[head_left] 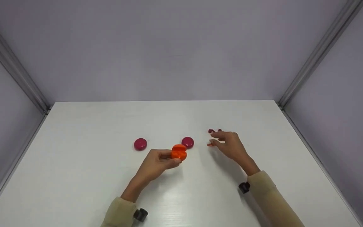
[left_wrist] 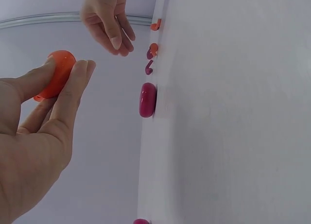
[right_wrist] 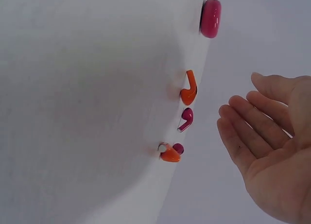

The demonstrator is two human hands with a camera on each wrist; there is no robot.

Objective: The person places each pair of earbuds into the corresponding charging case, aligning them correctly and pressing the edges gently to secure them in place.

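Fingers [head_left: 165, 155] of the left hand [head_left: 156, 164] pinch an orange case [head_left: 179, 152] just above the table [head_left: 74, 164]; a magenta case [head_left: 187, 142] lies just behind it, another [head_left: 140, 144] to the left. The right hand [head_left: 230, 145] hovers relaxed, fingers loosely spread, over small earbuds [head_left: 211, 130].

Left wrist view: thumb and fingers [left_wrist: 73, 88] clamp the orange case [left_wrist: 57, 74], apart from the magenta case [left_wrist: 147, 99].

Right wrist view: the open palm [right_wrist: 272, 156] holds nothing; orange earbuds [right_wrist: 189, 90] and a magenta earbud [right_wrist: 186, 117] lie near. No writing is legible anywhere.
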